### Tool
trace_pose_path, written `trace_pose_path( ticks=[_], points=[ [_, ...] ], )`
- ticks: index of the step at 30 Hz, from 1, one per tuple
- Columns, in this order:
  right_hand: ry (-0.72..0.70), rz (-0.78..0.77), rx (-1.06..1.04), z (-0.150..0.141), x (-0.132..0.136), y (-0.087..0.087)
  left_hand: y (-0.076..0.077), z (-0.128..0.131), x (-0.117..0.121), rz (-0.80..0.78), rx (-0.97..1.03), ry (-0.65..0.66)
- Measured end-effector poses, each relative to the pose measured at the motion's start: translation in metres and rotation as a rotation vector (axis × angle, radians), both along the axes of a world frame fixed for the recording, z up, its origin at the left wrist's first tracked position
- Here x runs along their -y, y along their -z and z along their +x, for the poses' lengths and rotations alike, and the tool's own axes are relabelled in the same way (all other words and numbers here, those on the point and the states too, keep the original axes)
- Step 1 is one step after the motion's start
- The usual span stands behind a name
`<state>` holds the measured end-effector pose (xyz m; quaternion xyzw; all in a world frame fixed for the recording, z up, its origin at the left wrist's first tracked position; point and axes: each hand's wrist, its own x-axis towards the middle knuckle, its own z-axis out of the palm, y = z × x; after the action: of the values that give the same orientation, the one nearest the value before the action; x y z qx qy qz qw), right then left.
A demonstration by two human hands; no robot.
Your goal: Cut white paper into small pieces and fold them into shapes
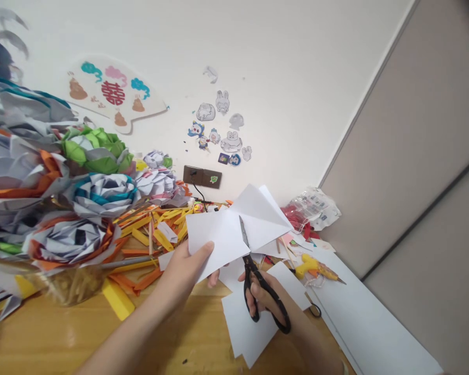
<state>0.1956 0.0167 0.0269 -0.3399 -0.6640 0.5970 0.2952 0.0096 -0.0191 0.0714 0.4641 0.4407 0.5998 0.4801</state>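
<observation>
A sheet of white paper (pixel 219 234) is pinched in my left hand (pixel 191 260), thumb on top and fingers beneath it. My right hand (pixel 263 291) is closed around the handles of a pair of black scissors (pixel 254 268). The scissor blades lie at a slit in the paper, with one blade showing above it. Beyond the slit, the paper's far part (pixel 258 216) stands up in a folded flap. Below my right hand, cut white paper pieces (pixel 244 328) lie on the wooden table (pixel 160 344).
Large folded-paper flowers (pixel 101 192) crowd the left side. Yellow and orange paper strips (pixel 144 234) are heaped behind my left hand. At the right are a yellow glue gun (pixel 316 268), a plastic bag (pixel 312 208) and a white board (pixel 375 307). A wall socket (pixel 202 177) has a cord plugged in.
</observation>
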Motion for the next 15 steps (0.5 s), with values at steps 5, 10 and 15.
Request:
trace_pose_path(
  ticks=[5,10,15],
  points=[
    [0.034,0.065,0.066,0.0041,0.0036,-0.0108,0.0023,0.0004,-0.0007,0.027,-0.018,-0.003],
    [0.116,0.089,0.097,0.0027,0.0039,-0.0085,0.0015,0.0033,0.001,0.037,-0.023,-0.034],
    [0.148,0.211,0.192,0.0054,-0.0006,-0.0049,-0.0029,-0.0009,0.0013,-0.076,0.062,-0.043]
  ],
)
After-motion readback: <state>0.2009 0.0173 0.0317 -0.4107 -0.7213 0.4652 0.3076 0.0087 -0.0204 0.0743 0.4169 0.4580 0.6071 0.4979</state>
